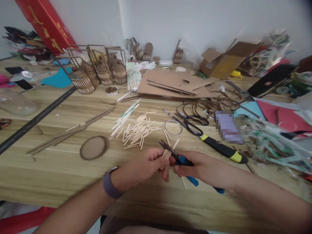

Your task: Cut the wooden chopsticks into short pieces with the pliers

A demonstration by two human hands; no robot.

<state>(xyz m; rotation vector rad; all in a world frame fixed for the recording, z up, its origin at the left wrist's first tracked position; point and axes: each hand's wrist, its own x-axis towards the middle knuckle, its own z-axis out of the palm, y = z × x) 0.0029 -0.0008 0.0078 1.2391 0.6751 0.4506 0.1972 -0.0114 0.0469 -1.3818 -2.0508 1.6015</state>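
My left hand (pixel 153 162), with a strap on its wrist, pinches a small bunch of short wooden sticks (pixel 165 154). In my right hand (pixel 195 165) are blue-handled pliers (pixel 181 160), their dark jaws slightly parted across the sticks. Whether the jaws touch a stick cannot be made out. Just beyond my hands lies a loose pile of cut sticks (pixel 137 131), with longer sticks (pixel 125 117) behind it. A round cardboard disc with a scalloped edge (pixel 92 148) rests to the left. Near the right hand is a clear ring of tape (pixel 173 127).
Black-handled scissors (pixel 195 126) and a black-and-yellow-handled tool (pixel 221 148) lie at right, before coiled brown strips (pixel 207 102). Lidded miniature baskets (pixel 104 73) stand back left. Behind the pile is a cardboard sheet (pixel 170 83); plastic-wrapped material (pixel 270 143) crowds the right side.
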